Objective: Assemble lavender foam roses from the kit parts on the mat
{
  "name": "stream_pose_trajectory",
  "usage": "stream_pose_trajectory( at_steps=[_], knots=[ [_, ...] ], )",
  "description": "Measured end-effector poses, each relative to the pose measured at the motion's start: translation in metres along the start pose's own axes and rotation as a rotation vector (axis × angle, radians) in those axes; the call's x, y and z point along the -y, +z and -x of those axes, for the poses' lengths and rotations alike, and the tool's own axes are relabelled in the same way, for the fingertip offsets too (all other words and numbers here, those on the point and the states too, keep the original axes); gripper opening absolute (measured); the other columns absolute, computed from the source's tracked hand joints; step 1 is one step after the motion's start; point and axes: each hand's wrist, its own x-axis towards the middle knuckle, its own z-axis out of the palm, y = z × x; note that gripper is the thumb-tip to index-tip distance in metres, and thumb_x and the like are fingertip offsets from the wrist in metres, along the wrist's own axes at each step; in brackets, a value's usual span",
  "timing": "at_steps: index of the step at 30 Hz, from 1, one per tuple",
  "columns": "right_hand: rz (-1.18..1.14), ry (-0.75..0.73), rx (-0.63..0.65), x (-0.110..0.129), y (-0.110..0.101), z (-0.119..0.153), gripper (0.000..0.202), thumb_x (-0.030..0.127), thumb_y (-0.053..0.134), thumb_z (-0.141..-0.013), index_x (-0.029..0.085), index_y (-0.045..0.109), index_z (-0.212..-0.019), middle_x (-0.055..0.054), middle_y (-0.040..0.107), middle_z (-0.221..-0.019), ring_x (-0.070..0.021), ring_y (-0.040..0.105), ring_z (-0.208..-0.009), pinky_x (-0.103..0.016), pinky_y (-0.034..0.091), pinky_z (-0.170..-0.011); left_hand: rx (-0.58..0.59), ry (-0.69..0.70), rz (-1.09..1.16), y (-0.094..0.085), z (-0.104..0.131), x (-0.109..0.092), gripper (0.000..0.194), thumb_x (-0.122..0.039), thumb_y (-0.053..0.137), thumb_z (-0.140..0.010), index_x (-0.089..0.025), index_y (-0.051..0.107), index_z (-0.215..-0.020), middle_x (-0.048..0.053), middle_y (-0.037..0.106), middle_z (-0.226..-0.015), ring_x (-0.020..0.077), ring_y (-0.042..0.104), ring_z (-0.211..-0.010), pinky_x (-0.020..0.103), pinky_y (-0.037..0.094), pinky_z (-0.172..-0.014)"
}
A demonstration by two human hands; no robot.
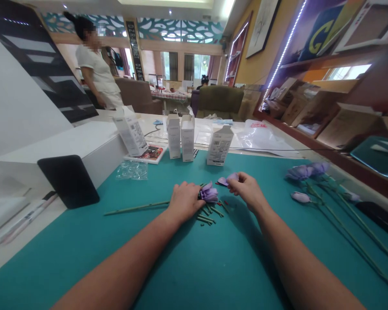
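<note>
With the purple flower head between the hands taken as the clock's centre, the pale worktop [3, 256] reaches out in every direction, most of it under a flat teal mat [194, 267]. Between nine and ten o'clock stands a large white box [58, 142], with a black, round-cornered panel [69, 181] leaning upright just in front of it. Two long-stemmed purple flowers [305, 171] lie with their heads near three o'clock, the green stems trailing toward four. Four upright white cardboard cartons [219, 148] spread from ten o'clock round past twelve, and crumpled clear plastic [132, 170] lies short of the ten o'clock carton.

The left hand [186, 200] is curled in close, thumb and fingers about the base of the purple flower head [209, 193]. A long, thin green stem [136, 209] runs out from beneath it toward nine o'clock; whether the two join is hidden. The right hand [245, 189], at three o'clock, is pinched narrow on a pale purple petal [233, 177]. Short green stem pieces [205, 219] lie loose at six o'clock, and tiny red bits [226, 202] lie near four.
</note>
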Motion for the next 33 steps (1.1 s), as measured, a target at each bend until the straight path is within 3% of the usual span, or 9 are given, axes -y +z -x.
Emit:
stream_pose_trajectory(
  at_steps=[4, 7, 11, 16, 20, 25, 30, 33],
  knots=[
    [-0.162, 0.033, 0.098, 0.006, -0.001, 0.012, 0.028, 0.045, 0.060, -0.069, 0.017, 0.060, -0.075, -0.006, 0.068, -0.069, -0.0145, 0.061, -0.059, -0.024, 0.045, -0.050, -0.007, -0.004, 0.002, 0.001, 0.000, 0.000, 0.027, -0.040, 0.056, -0.084, -0.023, 0.063, -0.105, 0.007, 0.067, -0.106, 0.0285, 0.054, -0.102, 0.037, 0.039, -0.078],
    [-0.243, 0.050, 0.119, 0.008, 0.000, 0.018, 0.033, 0.049, 0.059, -0.071, 0.017, 0.063, -0.076, -0.003, 0.064, -0.067, -0.0119, 0.057, -0.056, -0.024, 0.046, -0.051, -0.008, -0.004, -0.004, 0.000, -0.001, 0.000, 0.026, -0.039, 0.056, -0.084, -0.023, 0.063, -0.104, 0.007, 0.067, -0.105, 0.0284, 0.054, -0.102, 0.037, 0.039, -0.077],
    [-0.260, 0.074, 0.122, 0.011, 0.002, 0.021, 0.030, 0.047, 0.064, -0.066, 0.017, 0.060, -0.063, 0.002, 0.055, -0.056, -0.0080, 0.047, -0.047, -0.022, 0.041, -0.046, -0.012, 0.001, -0.015, 0.001, -0.001, 0.001, 0.027, -0.040, 0.056, -0.084, -0.022, 0.063, -0.103, 0.007, 0.067, -0.103, 0.0278, 0.056, -0.099, 0.036, 0.039, -0.075],
    [-0.280, 0.114, 0.159, 0.016, 0.005, 0.024, 0.027, 0.041, 0.070, -0.058, 0.018, 0.058, -0.067, 0.001, 0.061, -0.058, -0.0101, 0.052, -0.046, -0.025, 0.044, -0.047, -0.021, 0.001, -0.028, 0.002, 0.001, 0.000, 0.027, -0.040, 0.056, -0.084, -0.022, 0.063, -0.102, 0.008, 0.066, -0.101, 0.0268, 0.058, -0.096, 0.036, 0.038, -0.076],
    [-0.217, 0.137, 0.157, 0.019, 0.005, 0.027, 0.026, 0.038, 0.070, -0.058, 0.019, 0.053, -0.064, -0.001, 0.064, -0.059, -0.0117, 0.054, -0.047, -0.024, 0.042, -0.044, -0.020, 0.010, -0.026, 0.000, 0.002, -0.001, 0.025, -0.039, 0.055, -0.085, -0.021, 0.063, -0.101, 0.007, 0.066, -0.099, 0.0255, 0.060, -0.093, 0.036, 0.039, -0.076],
    [-0.113, 0.067, 0.147, 0.023, 0.006, 0.031, 0.019, 0.035, 0.062, -0.064, 0.018, 0.058, -0.060, 0.003, 0.057, -0.054, -0.0094, 0.050, -0.046, -0.022, 0.039, -0.045, -0.006, 0.011, -0.018, -0.002, 0.003, -0.002, 0.024, -0.037, 0.054, -0.086, -0.020, 0.063, -0.099, 0.007, 0.066, -0.099, 0.0253, 0.062, -0.090, 0.037, 0.041, -0.076],
    [-0.109, 0.134, 0.146, 0.024, 0.010, 0.032, 0.019, 0.036, 0.064, -0.063, 0.018, 0.056, -0.059, 0.001, 0.059, -0.053, -0.0101, 0.049, -0.045, -0.023, 0.037, -0.044, 0.004, 0.020, -0.008, -0.001, 0.002, -0.001, 0.021, -0.034, 0.053, -0.086, -0.019, 0.063, -0.097, 0.007, 0.066, -0.099, 0.0248, 0.062, -0.091, 0.036, 0.042, -0.076],
    [-0.031, 0.066, 0.099, 0.019, 0.014, 0.032, 0.024, 0.039, 0.063, -0.064, 0.019, 0.054, -0.055, 0.002, 0.055, -0.050, -0.0109, 0.047, -0.046, -0.024, 0.034, -0.046, 0.011, 0.024, -0.004, -0.001, 0.002, -0.001, 0.020, -0.033, 0.054, -0.086, -0.018, 0.063, -0.097, 0.008, 0.066, -0.099, 0.0246, 0.062, -0.091, 0.035, 0.043, -0.076]
  ],
)
